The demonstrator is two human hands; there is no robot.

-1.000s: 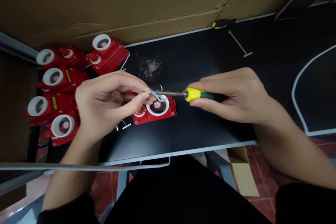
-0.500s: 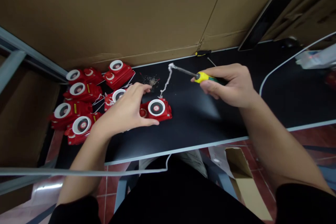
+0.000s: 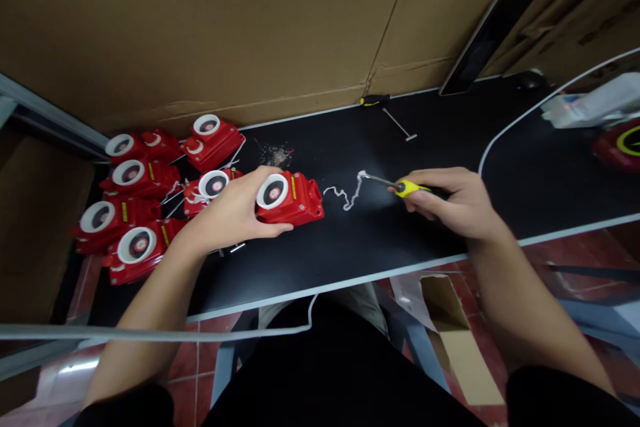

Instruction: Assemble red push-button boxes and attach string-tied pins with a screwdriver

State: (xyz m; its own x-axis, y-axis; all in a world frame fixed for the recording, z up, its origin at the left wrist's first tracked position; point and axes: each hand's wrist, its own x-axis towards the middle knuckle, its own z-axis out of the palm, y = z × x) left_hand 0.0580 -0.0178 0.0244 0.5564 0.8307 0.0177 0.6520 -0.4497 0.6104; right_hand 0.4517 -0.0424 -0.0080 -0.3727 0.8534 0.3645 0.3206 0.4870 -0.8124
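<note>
In my left hand (image 3: 243, 207) is a red alarm sounder (image 3: 297, 200) with a white ring around its dark round face. It is tilted so its end faces right. My right hand (image 3: 447, 203) is closed around the yellow and dark handle of a screwdriver (image 3: 410, 188), its shaft pointing left. A thin, crinkled white cord (image 3: 345, 200) hangs between the screwdriver's tip and the right end of the held sounder. Whether the cord touches the sounder I cannot tell. Left of my left hand stand several similar red sounders (image 3: 135, 245), some with white cord on them.
Small debris (image 3: 276, 155) lies on the black tabletop (image 3: 310, 253) behind the held sounder. A second yellow-black tool (image 3: 375, 100) and a metal T-shaped rod (image 3: 400, 125) are near the cardboard wall (image 3: 240, 27). A flat black device (image 3: 485, 43) leans there. A white cable (image 3: 525, 117) curves at right.
My right hand has moved down and right with the screwdriver, drawing the cord's end along. My left hand has lifted and turned the sounder, so its end now faces right.
</note>
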